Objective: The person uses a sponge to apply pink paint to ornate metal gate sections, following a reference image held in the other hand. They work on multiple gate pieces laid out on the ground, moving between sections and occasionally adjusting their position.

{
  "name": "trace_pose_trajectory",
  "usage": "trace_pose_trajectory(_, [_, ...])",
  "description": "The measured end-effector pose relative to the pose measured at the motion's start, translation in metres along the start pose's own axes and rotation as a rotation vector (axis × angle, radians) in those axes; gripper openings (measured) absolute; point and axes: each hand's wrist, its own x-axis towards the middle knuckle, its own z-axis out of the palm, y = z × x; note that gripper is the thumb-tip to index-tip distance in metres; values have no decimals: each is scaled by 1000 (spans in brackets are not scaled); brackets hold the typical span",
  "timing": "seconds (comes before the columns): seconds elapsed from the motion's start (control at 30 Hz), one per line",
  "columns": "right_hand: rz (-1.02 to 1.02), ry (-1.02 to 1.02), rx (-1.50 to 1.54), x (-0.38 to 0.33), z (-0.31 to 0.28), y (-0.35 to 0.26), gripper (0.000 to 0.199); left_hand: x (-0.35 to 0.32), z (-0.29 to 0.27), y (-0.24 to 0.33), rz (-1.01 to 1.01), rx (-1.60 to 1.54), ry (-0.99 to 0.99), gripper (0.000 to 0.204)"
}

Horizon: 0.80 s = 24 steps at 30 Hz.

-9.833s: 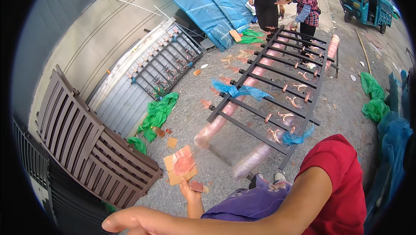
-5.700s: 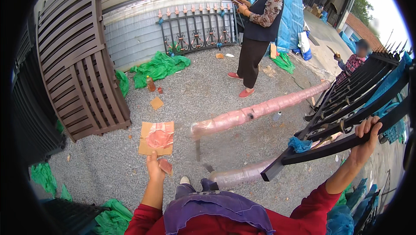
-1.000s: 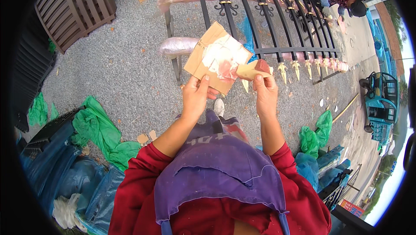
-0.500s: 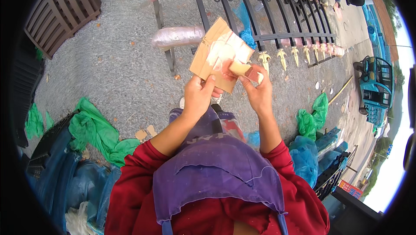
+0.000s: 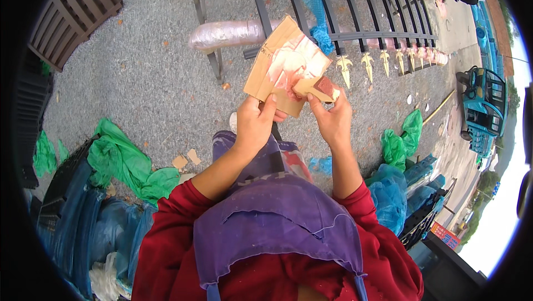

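Grips a tan, rectangular cardboard sheet (image 5: 260, 74) in the left hand (image 5: 256, 126), closed on its near edge with thumb on top and fingers tucked beneath. Holds it tilted in front of the purple cloth apron (image 5: 277, 220), above rough grey gravel (image 5: 155, 90), with its long axis running outward and leaning to the right, and one corner pointing away at the far end. Displays on its upper face a shiny, wrinkled pink patch (image 5: 286, 63) against the dull, flat card.

Pinches a small tan piece with a reddish-brown, blocky part (image 5: 325, 86) narrowly between thumb and fingers of the right hand (image 5: 333, 117) (foam or card, cannot tell which). Keeps its long axis nearly crosswise, with the free end pointing left over the pink patch; cannot tell whether touching or just above.

Faces, just beyond, a black metal fence panel (image 5: 383, 35) of straight, slender bars, with gold-coloured, spear-shaped tips (image 5: 345, 71) pointing back toward the apron. Also in view: a rounded support wrapped in glossy, pinkish plastic (image 5: 227, 34) under the panel, and a crinkled blue mesh strip (image 5: 320, 32) among the bars.
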Motion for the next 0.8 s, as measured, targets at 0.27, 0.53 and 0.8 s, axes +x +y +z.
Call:
trace_pose_trajectory(0.27, [221, -131, 176, -3, 9, 19, 26, 6, -1, -12, 12, 26, 26, 25])
trace_pose_trajectory(0.53, [612, -227, 1117, 19, -12, 18, 32, 6, -1, -7, -13, 10, 38, 24])
trace_pose_trajectory(0.8, [199, -49, 237, 2, 19, 24, 28, 5, 0, -14, -18, 21, -25, 25])
